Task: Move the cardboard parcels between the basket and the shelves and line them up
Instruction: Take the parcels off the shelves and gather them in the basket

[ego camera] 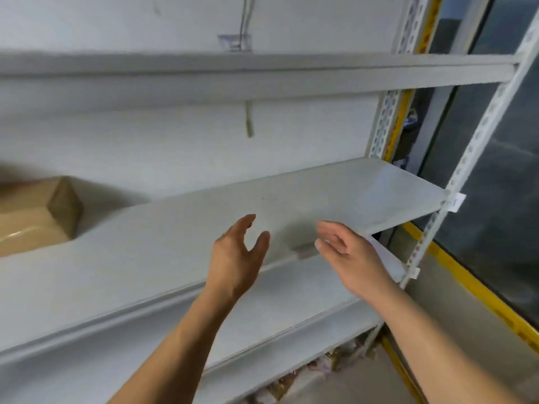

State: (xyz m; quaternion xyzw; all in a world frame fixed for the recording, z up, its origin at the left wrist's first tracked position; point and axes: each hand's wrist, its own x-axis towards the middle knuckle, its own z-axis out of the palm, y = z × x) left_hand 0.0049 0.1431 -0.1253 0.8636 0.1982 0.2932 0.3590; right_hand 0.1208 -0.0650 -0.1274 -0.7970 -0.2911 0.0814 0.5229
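Observation:
A brown cardboard parcel [32, 214] sealed with tape sits at the far left of the middle grey shelf [335, 193]. Both my hands hover in front of that shelf's front edge, well to the right of the parcel. My left hand [237, 255] has its fingers relaxed and spread, palm facing right, and holds nothing. My right hand [350, 258] faces it with palm to the left, fingers loosely extended, also empty. No basket is in view.
An upper shelf [262, 74] runs across the top and a lower shelf [291, 310] lies beneath my forearms. Perforated white uprights [455, 176] stand at the right. Yellow floor tape [472, 290] and a dark glass panel lie beyond them.

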